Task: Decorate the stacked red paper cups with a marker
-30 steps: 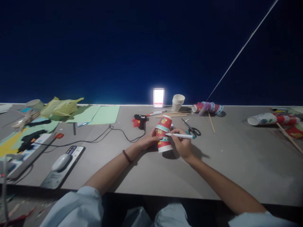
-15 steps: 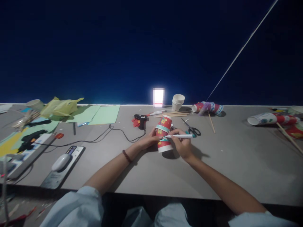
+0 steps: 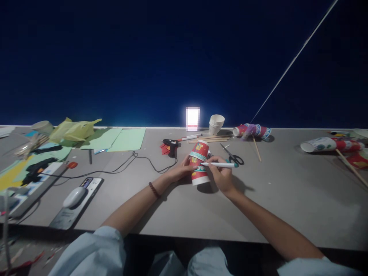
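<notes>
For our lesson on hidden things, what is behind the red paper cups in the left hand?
Beyond the red paper cups, wooden sticks and, farther right, a stack of white cups show. Whatever they directly cover cannot be seen.

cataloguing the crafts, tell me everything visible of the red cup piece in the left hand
The red cup piece looks like paper cups joined, red with yellow motifs, teal patterned bands and white ends. It is held slightly tilted over the table; whether its base touches is unclear. The left hand holds its side; the pen in the right hand points at it, contact unclear.
</notes>
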The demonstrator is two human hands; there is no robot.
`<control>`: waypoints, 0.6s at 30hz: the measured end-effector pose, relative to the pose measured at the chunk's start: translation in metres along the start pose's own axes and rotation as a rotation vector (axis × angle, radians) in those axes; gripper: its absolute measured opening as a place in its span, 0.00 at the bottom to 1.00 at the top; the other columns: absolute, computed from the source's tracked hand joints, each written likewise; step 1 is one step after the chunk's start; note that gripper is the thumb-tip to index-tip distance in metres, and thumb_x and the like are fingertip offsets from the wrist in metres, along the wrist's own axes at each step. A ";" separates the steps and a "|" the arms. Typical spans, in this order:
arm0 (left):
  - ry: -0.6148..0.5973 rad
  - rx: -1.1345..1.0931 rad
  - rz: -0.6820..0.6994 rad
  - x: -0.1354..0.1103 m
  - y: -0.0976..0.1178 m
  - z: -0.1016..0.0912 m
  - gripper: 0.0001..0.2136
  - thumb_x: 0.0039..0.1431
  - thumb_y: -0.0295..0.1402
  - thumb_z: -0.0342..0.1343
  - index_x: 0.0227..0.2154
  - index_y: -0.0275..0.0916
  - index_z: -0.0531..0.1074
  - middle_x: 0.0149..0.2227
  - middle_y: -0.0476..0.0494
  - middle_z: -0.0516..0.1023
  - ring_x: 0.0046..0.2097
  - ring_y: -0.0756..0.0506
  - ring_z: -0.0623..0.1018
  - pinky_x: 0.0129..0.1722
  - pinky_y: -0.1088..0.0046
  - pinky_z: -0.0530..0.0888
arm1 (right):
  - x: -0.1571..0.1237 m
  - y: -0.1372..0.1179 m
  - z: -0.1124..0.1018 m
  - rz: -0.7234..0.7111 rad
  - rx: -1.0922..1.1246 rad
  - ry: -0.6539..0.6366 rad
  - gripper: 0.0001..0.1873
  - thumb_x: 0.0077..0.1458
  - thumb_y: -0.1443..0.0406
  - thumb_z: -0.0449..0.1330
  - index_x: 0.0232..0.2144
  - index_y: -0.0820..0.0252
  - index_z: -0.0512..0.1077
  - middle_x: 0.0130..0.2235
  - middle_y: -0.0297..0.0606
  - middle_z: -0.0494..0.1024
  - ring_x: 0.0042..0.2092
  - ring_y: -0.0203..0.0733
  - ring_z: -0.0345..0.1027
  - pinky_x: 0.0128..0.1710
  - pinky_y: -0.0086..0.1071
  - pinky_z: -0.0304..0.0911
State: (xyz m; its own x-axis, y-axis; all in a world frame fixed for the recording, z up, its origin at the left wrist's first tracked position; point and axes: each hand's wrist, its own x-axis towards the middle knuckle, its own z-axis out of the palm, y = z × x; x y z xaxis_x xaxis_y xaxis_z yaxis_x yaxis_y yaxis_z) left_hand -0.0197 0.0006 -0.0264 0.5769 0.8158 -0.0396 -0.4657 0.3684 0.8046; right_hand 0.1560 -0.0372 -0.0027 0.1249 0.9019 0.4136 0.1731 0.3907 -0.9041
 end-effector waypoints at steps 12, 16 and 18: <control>0.007 0.007 0.005 -0.002 -0.001 0.000 0.29 0.47 0.27 0.69 0.53 0.41 0.68 0.53 0.36 0.76 0.54 0.37 0.76 0.59 0.51 0.64 | 0.000 0.004 -0.001 0.021 0.051 -0.021 0.04 0.50 0.66 0.57 0.25 0.55 0.71 0.29 0.34 0.76 0.35 0.43 0.71 0.39 0.37 0.66; 0.006 0.019 0.003 -0.001 -0.002 -0.002 0.29 0.46 0.27 0.69 0.53 0.41 0.68 0.53 0.35 0.75 0.54 0.37 0.75 0.58 0.53 0.65 | -0.001 0.004 0.000 0.011 0.053 -0.010 0.04 0.51 0.65 0.57 0.25 0.55 0.70 0.29 0.33 0.76 0.34 0.42 0.70 0.38 0.36 0.66; 0.002 0.016 0.005 0.000 -0.002 -0.003 0.30 0.46 0.27 0.69 0.53 0.41 0.68 0.54 0.35 0.75 0.54 0.37 0.75 0.58 0.53 0.66 | -0.001 0.002 -0.001 0.007 0.034 -0.006 0.04 0.51 0.65 0.58 0.26 0.55 0.70 0.29 0.33 0.76 0.34 0.42 0.70 0.37 0.35 0.66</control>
State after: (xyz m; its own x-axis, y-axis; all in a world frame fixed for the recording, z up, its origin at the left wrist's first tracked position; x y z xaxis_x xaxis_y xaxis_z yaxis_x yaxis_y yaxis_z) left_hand -0.0213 0.0012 -0.0298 0.5733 0.8185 -0.0366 -0.4579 0.3572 0.8141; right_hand 0.1569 -0.0370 -0.0051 0.1206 0.9056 0.4066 0.1388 0.3901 -0.9102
